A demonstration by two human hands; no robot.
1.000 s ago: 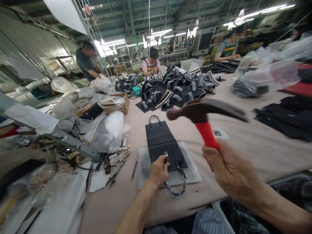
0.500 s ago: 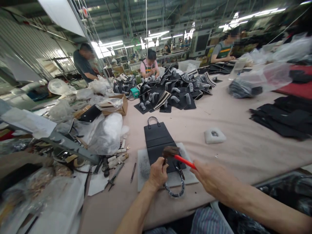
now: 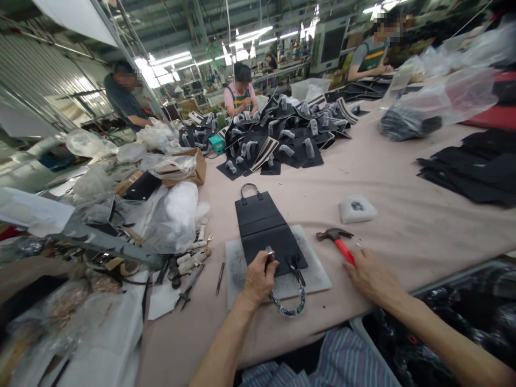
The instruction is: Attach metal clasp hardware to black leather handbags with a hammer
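At the table (image 3: 403,236), left hand (image 3: 260,279) grips clasp (image 3: 269,253), right hand (image 3: 373,279) open.

**Leather-bag factory floor**

You're in a large bag workshop: a black leather handbag (image 3: 264,231) lies before you on a long cloth-covered desk (image 3: 387,226), black leather panels (image 3: 282,145) are heaped beyond it, co-workers (image 3: 241,91) sit farther along, and strip lights (image 3: 169,59) hang under steel roof trusses (image 3: 193,21).
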